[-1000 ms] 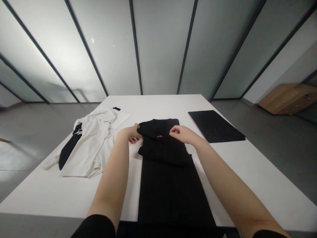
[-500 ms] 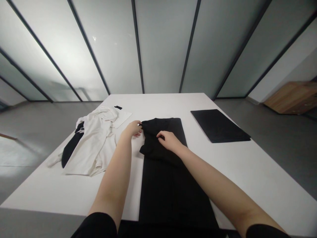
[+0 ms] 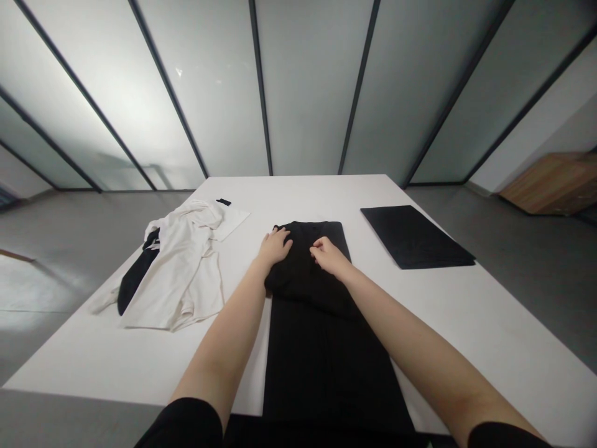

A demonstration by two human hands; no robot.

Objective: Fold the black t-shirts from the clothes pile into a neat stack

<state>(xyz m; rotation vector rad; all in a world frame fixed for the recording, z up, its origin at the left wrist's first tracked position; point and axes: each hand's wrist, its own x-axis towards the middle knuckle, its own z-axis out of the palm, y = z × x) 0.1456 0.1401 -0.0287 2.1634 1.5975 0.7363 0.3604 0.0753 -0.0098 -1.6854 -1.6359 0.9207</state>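
Where our left hand (image 3: 275, 246) and right hand (image 3: 329, 257) now lie flat and apart, the black garment (image 3: 326, 367) runs lengthwise toward us, no longer pinched.

black garment (image 3: 321, 354), white shirt (image 3: 180, 267), black folded cloth (image 3: 415, 236)

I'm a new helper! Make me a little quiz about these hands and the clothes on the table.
1. True or false: the left hand is on the black garment.
2. What colour is most of the crumpled garment on the table? A black, B white, C red.
3. Fill in the gap: the flat dark piece lies to the ___ of the right hand.

Key: 1 true; 2 B; 3 right.
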